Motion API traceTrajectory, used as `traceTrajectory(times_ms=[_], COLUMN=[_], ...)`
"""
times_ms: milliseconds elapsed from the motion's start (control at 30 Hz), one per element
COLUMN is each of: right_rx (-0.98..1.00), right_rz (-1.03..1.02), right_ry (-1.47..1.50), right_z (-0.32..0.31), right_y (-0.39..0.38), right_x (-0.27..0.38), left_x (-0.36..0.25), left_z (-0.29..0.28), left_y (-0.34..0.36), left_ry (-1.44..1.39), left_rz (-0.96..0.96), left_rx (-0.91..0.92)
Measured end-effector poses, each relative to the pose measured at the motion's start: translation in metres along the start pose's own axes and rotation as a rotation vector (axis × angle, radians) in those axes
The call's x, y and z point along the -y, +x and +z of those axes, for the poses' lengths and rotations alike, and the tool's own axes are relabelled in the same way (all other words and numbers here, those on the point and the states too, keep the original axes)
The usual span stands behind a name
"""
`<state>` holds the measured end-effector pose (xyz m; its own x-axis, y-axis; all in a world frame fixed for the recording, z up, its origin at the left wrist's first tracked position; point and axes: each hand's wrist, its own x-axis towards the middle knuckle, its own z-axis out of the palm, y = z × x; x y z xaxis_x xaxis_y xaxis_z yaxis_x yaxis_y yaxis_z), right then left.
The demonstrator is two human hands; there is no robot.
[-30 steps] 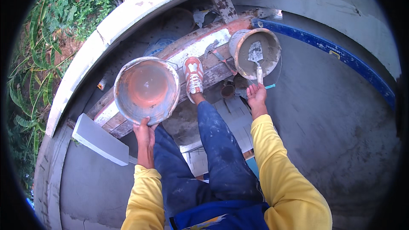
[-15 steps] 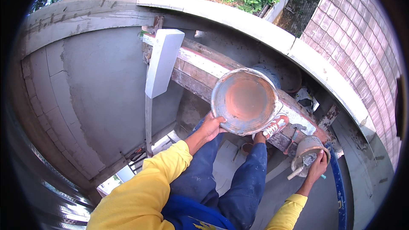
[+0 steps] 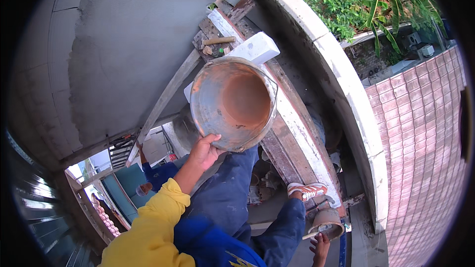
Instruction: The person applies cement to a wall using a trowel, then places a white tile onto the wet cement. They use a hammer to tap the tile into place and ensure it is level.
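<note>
Gripping the big bucket (image 3: pixel 210 101) by its rim, the left hand (image 3: pixel 203 154) has swung it left in front of the white block (image 3: pixel 258 48), well apart from the right hand (image 3: pixel 320 249), grip unclear, at the near-right small bucket (image 3: pixel 328 216).

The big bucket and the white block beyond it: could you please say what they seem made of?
Big bucket: probably plastic or rubber, dull and stained, judging by its seamless-looking grey wall.
White block: perhaps lightweight concrete or foam, matte; its pale, flat faces leave that open.
</note>
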<state>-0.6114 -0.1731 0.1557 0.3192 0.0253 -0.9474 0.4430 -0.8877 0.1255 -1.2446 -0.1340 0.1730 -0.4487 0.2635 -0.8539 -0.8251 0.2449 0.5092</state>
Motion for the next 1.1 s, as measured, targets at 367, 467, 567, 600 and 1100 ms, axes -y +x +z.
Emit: traceTrajectory(times_ms=[367, 467, 567, 600, 1100], right_rx=[0.213, 0.168, 0.16, 0.155, 0.082], right_rz=[-0.04, -0.052, 0.084, 0.165, 0.126], right_ry=[-0.858, -0.838, -0.606, -0.555, -0.62], right_z=[0.189, 0.194, 0.195, 0.203, 0.208], right_y=[-0.047, -0.061, -0.068, -0.081, -0.092], right_x=[0.117, 0.137, 0.144, 0.166, 0.197], left_x=[-0.232, -0.257, -0.271, -0.272, -0.294], left_z=[-0.1, -0.109, -0.086, -0.074, -0.152], left_y=[0.293, 0.389, 0.47, 0.499, 0.738], left_ry=[-0.286, -0.393, -0.487, -0.514, -0.979], left_rz=[0.276, 0.297, 0.273, 0.237, -0.378], left_rx=[-0.132, -0.165, -0.104, -0.085, 0.272])
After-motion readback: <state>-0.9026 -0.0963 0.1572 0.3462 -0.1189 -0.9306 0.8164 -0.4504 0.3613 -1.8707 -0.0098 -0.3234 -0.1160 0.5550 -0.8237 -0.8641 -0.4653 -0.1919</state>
